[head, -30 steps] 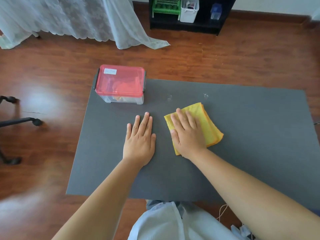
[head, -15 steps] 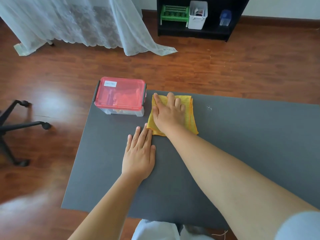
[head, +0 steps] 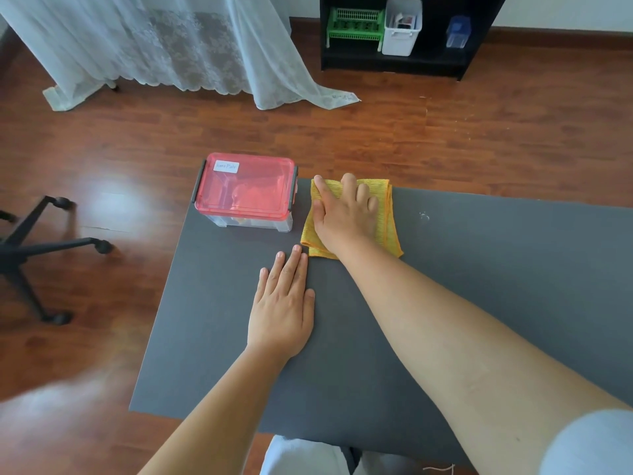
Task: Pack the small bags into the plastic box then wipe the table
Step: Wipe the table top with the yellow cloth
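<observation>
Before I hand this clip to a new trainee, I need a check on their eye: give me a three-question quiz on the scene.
1. True or false: the box has its lid on.
2. Which hand presses the cloth: A) left, B) right, C) both?
3. Fill in: the left hand lies flat on the ____.

Key: 1 true; 2 B; 3 table.
</observation>
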